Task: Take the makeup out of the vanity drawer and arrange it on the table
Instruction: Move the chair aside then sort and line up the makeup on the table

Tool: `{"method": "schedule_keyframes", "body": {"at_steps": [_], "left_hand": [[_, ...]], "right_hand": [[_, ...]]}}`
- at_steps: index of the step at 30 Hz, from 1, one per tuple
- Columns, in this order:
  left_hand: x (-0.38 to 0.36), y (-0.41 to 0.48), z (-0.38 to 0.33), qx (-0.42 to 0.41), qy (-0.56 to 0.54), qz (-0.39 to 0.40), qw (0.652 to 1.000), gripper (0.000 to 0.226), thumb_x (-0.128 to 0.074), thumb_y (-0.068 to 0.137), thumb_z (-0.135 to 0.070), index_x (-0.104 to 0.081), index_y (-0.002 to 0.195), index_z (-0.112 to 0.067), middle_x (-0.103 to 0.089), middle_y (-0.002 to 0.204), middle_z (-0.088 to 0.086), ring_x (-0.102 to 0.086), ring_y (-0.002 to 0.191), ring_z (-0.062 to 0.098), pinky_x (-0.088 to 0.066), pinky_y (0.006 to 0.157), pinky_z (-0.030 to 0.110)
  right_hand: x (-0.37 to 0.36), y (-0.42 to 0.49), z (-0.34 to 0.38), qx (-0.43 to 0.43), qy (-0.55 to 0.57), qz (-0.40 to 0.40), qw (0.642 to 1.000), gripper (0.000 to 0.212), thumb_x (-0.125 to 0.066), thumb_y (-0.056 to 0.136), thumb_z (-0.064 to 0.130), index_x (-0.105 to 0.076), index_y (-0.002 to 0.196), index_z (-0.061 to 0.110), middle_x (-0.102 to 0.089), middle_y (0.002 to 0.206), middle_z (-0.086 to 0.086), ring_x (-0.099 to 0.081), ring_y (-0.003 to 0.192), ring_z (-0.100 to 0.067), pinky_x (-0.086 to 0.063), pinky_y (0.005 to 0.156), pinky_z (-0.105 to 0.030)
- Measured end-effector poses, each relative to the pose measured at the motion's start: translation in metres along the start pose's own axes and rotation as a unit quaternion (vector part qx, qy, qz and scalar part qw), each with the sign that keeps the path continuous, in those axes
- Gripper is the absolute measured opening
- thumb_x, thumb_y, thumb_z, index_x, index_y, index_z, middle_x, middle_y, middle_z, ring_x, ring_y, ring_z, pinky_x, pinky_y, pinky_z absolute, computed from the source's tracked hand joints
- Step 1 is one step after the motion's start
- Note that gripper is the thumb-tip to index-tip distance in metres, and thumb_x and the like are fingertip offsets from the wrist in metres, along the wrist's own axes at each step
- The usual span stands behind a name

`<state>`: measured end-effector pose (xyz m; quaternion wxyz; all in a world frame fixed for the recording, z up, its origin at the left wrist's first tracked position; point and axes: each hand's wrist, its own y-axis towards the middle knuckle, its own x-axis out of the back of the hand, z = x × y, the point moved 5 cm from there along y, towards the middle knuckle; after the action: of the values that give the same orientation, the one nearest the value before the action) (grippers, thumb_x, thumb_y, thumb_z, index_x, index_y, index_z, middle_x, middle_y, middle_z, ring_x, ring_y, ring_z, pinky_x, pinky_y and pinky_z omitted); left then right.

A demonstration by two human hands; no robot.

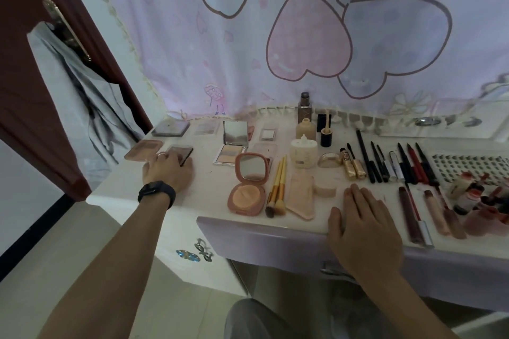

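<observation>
Left arm's stretched out, my left hand (168, 173) flat with fingers touching the dark palette (182, 152). My right hand (363, 226) is spread flat on the table (209, 192) edge, holding nothing.

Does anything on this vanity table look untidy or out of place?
Yes. At the far right end, the small red and white items lie in a jumbled heap, some tilted, while the pencils and palettes lie in neat rows. They are too blurred to identify.

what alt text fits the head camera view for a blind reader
A person's left hand rests on a dark compact at the left of a white vanity table, the right hand flat on its front edge; palettes, brushes, bottles and pencils lie arranged across it.
</observation>
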<state>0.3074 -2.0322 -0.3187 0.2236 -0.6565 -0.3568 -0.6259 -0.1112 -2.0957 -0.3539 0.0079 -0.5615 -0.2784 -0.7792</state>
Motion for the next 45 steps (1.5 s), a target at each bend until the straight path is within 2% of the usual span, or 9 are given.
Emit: {"method": "schedule_keyframes", "body": {"at_steps": [10, 16, 20, 28, 33, 36, 39, 43, 45], "left_hand": [[0.013, -0.01, 0.037, 0.021, -0.085, 0.054, 0.995, 0.03, -0.059, 0.089, -0.034, -0.051, 0.114, -0.019, -0.061, 0.112, 0.018, -0.053, 0.106, 0.04, -0.048, 0.086, 0.044], [0.015, -0.04, 0.057, 0.07, -0.161, 0.043, 0.984, 0.05, -0.068, 0.08, -0.05, -0.056, 0.12, -0.022, -0.065, 0.108, 0.006, -0.056, 0.106, 0.032, -0.047, 0.087, 0.038], [0.023, -0.075, 0.055, 0.109, -0.346, -0.003, 0.932, 0.048, -0.076, 0.076, -0.049, -0.055, 0.111, -0.025, -0.066, 0.1, -0.005, -0.061, 0.09, 0.018, -0.046, 0.067, 0.029], [0.044, -0.15, -0.005, 0.043, -0.592, -0.023, 0.805, 0.048, -0.083, 0.072, -0.033, -0.057, 0.113, -0.029, -0.07, 0.107, -0.007, -0.067, 0.096, 0.004, -0.047, 0.074, 0.014], [0.059, -0.195, -0.064, -0.066, -0.606, -0.001, 0.793, 0.056, -0.088, 0.068, -0.027, -0.056, 0.114, -0.029, -0.071, 0.107, -0.007, -0.067, 0.094, 0.005, -0.052, 0.073, 0.018], [0.067, -0.216, -0.097, -0.15, -0.546, 0.006, 0.824, 0.061, -0.085, 0.065, -0.034, -0.054, 0.117, -0.031, -0.068, 0.111, -0.013, -0.065, 0.09, 0.0, -0.051, 0.072, 0.012], [0.07, -0.231, -0.125, -0.255, -0.452, 0.02, 0.855, 0.068, -0.079, 0.061, -0.044, -0.051, 0.122, -0.032, -0.059, 0.112, -0.02, -0.054, 0.103, -0.006, -0.042, 0.081, 0.006], [0.07, -0.241, -0.145, -0.343, -0.324, 0.001, 0.882, 0.075, -0.074, 0.066, -0.053, -0.045, 0.133, -0.035, -0.051, 0.113, -0.022, -0.043, 0.102, -0.009, -0.033, 0.086, 0.005], [0.072, -0.243, -0.146, -0.326, -0.339, -0.023, 0.882, 0.076, -0.072, 0.067, -0.061, -0.042, 0.135, -0.043, -0.049, 0.117, -0.022, -0.041, 0.106, -0.016, -0.03, 0.086, -0.002]], "right_hand": [[0.001, -0.001, -0.001, 0.004, 0.006, 0.016, 1.0, 0.063, -0.034, 0.096, 0.037, -0.06, 0.131, -0.008, -0.06, 0.134, -0.026, -0.057, 0.127, -0.04, -0.042, 0.11, -0.052], [0.001, 0.0, -0.001, 0.003, 0.017, 0.034, 0.999, 0.07, -0.025, 0.095, 0.042, -0.057, 0.135, -0.006, -0.057, 0.139, -0.024, -0.052, 0.133, -0.038, -0.04, 0.112, -0.052], [-0.001, 0.0, -0.003, 0.007, 0.003, 0.044, 0.999, 0.068, -0.028, 0.096, 0.041, -0.052, 0.14, -0.004, -0.053, 0.145, -0.021, -0.048, 0.137, -0.035, -0.034, 0.117, -0.048], [-0.006, 0.002, -0.005, 0.002, 0.003, 0.052, 0.999, 0.068, -0.027, 0.097, 0.043, -0.053, 0.141, -0.003, -0.054, 0.144, -0.019, -0.047, 0.137, -0.033, -0.033, 0.118, -0.045], [0.005, 0.002, -0.004, -0.009, 0.115, 0.07, 0.991, 0.049, -0.043, 0.104, 0.033, -0.051, 0.143, 0.005, -0.047, 0.152, -0.012, -0.037, 0.142, -0.027, -0.026, 0.12, -0.039], [0.031, -0.004, -0.001, -0.031, 0.317, 0.028, 0.947, 0.035, -0.054, 0.1, 0.038, -0.062, 0.13, 0.023, -0.061, 0.134, 0.008, -0.052, 0.125, -0.011, -0.036, 0.104, -0.018], [0.053, -0.013, 0.012, -0.076, 0.542, 0.145, 0.824, 0.029, -0.055, 0.089, 0.067, -0.068, 0.104, 0.045, -0.073, 0.102, 0.022, -0.07, 0.091, -0.002, -0.054, 0.073, -0.013], [0.058, -0.016, 0.012, -0.153, 0.637, 0.214, 0.725, 0.016, -0.071, 0.091, 0.032, -0.077, 0.103, 0.025, -0.078, 0.086, -0.004, -0.072, 0.069, -0.014, -0.055, 0.057, -0.021], [0.055, -0.018, 0.009, -0.209, 0.694, 0.244, 0.644, 0.014, -0.071, 0.088, 0.019, -0.079, 0.097, 0.011, -0.076, 0.083, -0.01, -0.069, 0.066, -0.016, -0.056, 0.057, -0.023]]}}
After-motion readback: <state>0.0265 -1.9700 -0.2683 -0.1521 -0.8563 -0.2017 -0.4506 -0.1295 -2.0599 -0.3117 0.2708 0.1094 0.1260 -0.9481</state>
